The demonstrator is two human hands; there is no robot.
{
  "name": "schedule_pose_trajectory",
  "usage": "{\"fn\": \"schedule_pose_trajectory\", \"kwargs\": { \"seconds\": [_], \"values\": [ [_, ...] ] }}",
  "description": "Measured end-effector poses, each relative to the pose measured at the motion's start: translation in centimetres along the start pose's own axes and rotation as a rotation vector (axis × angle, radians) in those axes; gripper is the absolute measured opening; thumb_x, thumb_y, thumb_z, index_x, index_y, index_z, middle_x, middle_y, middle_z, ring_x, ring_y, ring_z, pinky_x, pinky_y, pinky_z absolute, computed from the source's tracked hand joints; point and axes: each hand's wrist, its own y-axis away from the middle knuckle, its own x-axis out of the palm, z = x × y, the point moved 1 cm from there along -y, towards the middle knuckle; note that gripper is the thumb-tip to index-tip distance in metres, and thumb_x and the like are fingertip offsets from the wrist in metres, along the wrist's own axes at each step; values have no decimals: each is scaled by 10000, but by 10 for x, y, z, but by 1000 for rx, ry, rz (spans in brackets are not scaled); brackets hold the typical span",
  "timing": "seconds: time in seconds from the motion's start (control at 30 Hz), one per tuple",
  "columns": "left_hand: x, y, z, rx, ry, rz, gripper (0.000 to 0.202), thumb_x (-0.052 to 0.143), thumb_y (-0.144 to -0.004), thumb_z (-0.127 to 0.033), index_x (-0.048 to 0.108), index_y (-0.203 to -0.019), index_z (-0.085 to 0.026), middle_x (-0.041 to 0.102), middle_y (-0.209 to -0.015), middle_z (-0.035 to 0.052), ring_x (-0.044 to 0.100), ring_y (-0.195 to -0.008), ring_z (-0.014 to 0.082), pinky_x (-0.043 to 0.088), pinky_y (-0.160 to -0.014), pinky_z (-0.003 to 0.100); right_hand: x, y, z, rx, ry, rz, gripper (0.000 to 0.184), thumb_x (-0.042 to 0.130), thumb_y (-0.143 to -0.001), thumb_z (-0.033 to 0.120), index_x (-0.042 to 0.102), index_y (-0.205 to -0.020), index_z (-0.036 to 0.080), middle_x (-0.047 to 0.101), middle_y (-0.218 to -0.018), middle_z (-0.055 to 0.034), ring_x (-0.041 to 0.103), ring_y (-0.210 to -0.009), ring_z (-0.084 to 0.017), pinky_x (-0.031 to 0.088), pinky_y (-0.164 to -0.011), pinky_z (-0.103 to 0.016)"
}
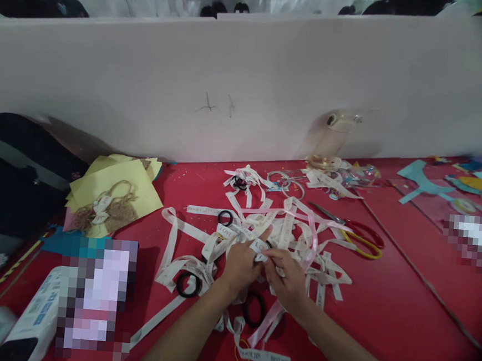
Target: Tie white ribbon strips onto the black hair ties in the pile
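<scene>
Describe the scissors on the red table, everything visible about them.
The scissors lie flat on the red table, right of the pile of white printed ribbons and beyond the right hand. The slim metal blades look shut and point up-left toward the pile. One handle loop is red, the other yellow, plastic by the look. A pale pink ribbon strip crosses over them near where blades meet handles. No hand touches them.
</scene>
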Motion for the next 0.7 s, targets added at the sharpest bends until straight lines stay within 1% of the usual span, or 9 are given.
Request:
{"fn": "schedule_pose_trajectory", "kwargs": {
  "seconds": [0.13,0.2,0.27,0.33,0.4,0.47,0.6,0.63,0.7],
  "values": [
    [0,0,0,50,33,25,590,458,-686,-123,525,-1270,-170,687,-960,90,590,-729,202,432,-681,303,0,-2,-4,-61,73,38,140,544,-856,239,588,-987,214,671,-699,-14,641,-607,-151,496,-558,-249],
    [0,0,0,53,33,31,609,462,-679,-113,512,-1282,-178,677,-1033,92,599,-774,205,436,-711,307,-1,-2,-5,-78,82,35,129,540,-861,238,599,-974,216,681,-728,-20,647,-629,-152,498,-579,-253],
    [0,0,-1,38,12,38,609,469,-681,-110,512,-1283,-191,678,-1028,84,600,-799,209,437,-726,310,-1,-1,-5,-80,60,27,117,516,-875,231,598,-957,216,684,-749,-21,645,-631,-147,498,-589,-252],
    [0,0,-2,27,-5,45,589,482,-692,-120,520,-1275,-199,684,-980,77,599,-811,217,439,-729,316,-2,0,-5,-38,24,-3,119,482,-891,229,586,-946,214,671,-720,-12,624,-581,-134,491,-562,-243],
    [0,1,-4,24,-12,45,565,490,-708,-129,528,-1266,-203,683,-959,78,599,-830,224,441,-738,325,-3,1,-4,23,-11,-32,125,450,-902,233,569,-938,213,627,-629,12,576,-492,-117,471,-507,-228],
    [0,1,-3,25,-16,42,557,496,-709,-125,534,-1260,-205,679,-974,84,596,-852,229,440,-753,333,-3,0,-4,51,-33,-22,127,437,-905,239,561,-919,213,598,-587,23,554,-460,-113,461,-485,-222],
    [1,1,0,33,16,67,577,498,-708,-126,518,-1279,-210,677,-976,80,599,-827,213,443,-747,320,-4,-4,-2,-45,0,41,117,522,-852,272,576,-938,215,670,-751,-24,626,-599,-142,492,-559,-245],
    [1,1,1,35,21,72,576,492,-715,-131,513,-1285,-211,678,-967,78,601,-811,209,443,-738,316,-4,-4,-2,-75,29,45,119,547,-837,279,582,-929,214,671,-745,-24,622,-596,-144,485,-558,-247],
    [2,1,2,41,4,77,573,481,-729,-136,503,-1296,-215,681,-951,78,604,-790,207,440,-719,314,-5,-5,-2,-117,85,48,93,569,-825,286,587,-880,212,646,-661,-6,585,-536,-135,456,-532,-246]
  ]
}}
